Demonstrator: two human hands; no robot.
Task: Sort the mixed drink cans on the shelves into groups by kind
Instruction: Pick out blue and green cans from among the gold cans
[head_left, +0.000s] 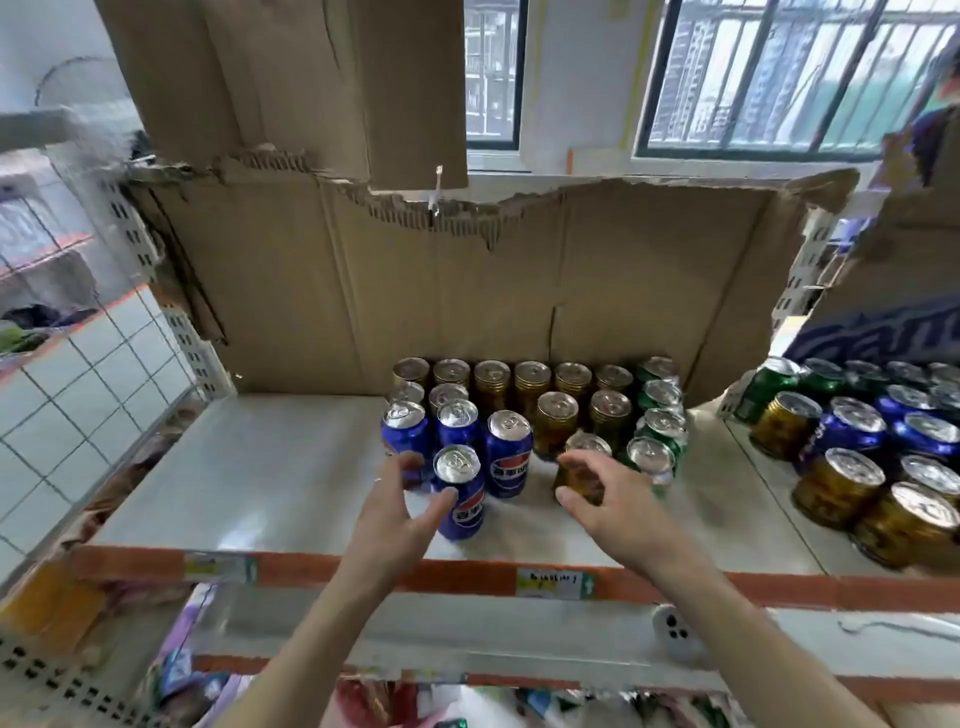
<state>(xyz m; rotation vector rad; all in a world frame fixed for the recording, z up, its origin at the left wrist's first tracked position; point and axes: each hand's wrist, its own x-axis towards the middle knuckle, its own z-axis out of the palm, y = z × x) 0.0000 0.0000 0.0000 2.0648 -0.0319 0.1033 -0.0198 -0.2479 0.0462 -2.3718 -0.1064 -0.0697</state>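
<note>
White shelf: left hand spread beside glossy blue can, right hand curled around gold can.

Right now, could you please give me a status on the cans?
Left hand open, thumb by front blue can. Right hand fingers curled round front gold can. Cans here grouped by colour; next shelf mixed. Nothing blocking.

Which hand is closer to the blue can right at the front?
Left. The left hand is right beside the front blue can, with its thumb at the can's side. The right hand is farther off to the right, with its fingers around a gold can.
</note>
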